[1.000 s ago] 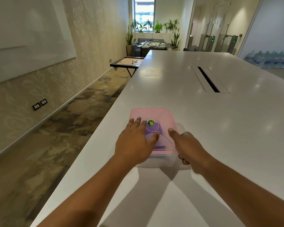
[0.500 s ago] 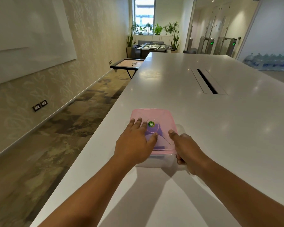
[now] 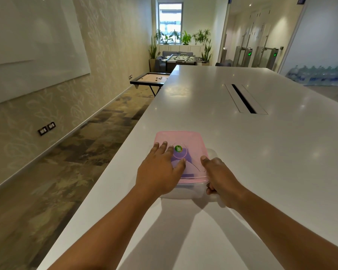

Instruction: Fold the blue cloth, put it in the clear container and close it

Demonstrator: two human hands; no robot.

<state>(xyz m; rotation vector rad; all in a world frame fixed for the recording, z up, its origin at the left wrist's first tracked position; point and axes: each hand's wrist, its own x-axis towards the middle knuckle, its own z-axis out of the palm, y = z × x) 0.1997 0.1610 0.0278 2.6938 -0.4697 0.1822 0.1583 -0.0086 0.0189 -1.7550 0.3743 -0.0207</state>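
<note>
Directly ahead of both hands, low center of frame, sits 1 clear container (image 3: 191, 190) under 1 pink lid (image 3: 179, 139), its long axis running away toward the upper frame. 1 blue cloth (image 3: 185, 175) shows dimly through the lid, inside. The left hand (image 3: 160, 172) lies flat, fingers spread, pressing the lid's near-left part; the right hand (image 3: 219, 176) grips the near-right corner, thumb on top, fingers curled beneath the rim. Both are equally near. Sealing looks nearly done on the white table (image 3: 242, 152).
</note>
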